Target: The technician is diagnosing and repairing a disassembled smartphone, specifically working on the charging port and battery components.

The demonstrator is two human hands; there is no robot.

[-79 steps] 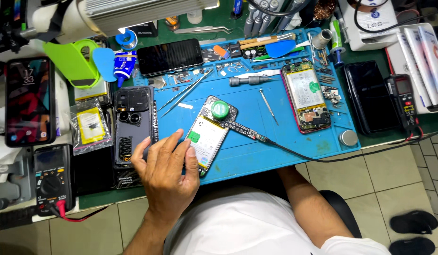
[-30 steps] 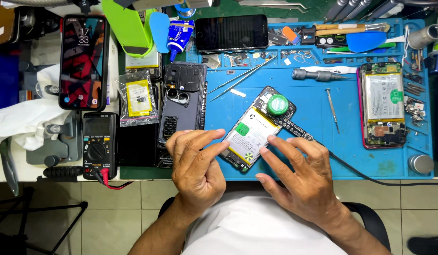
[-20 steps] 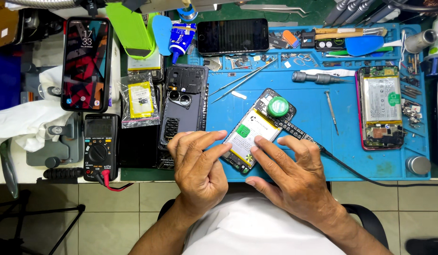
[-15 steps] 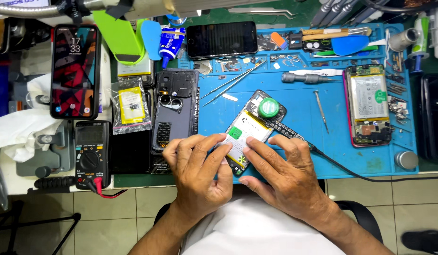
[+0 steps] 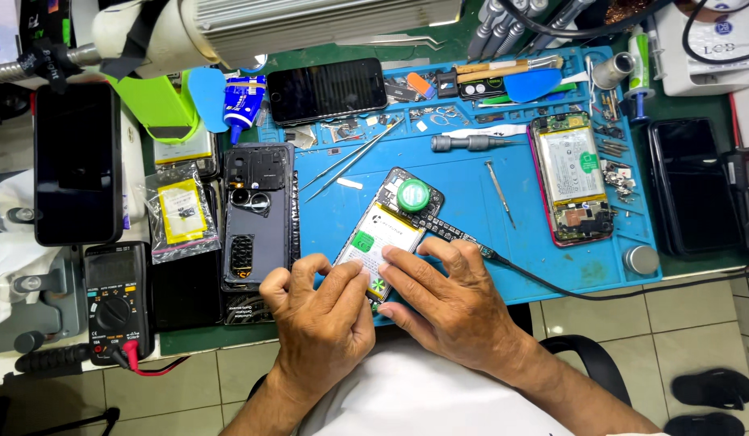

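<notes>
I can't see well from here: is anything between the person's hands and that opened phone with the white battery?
Nothing visible. Both the left hand and the right hand already rest their fingers on the opened phone on the blue mat.

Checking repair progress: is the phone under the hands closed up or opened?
Opened. The phone lies with its back cover off, white battery and circuit board exposed, a green round cap resting on it. Left hand and right hand touch its lower end.
</notes>
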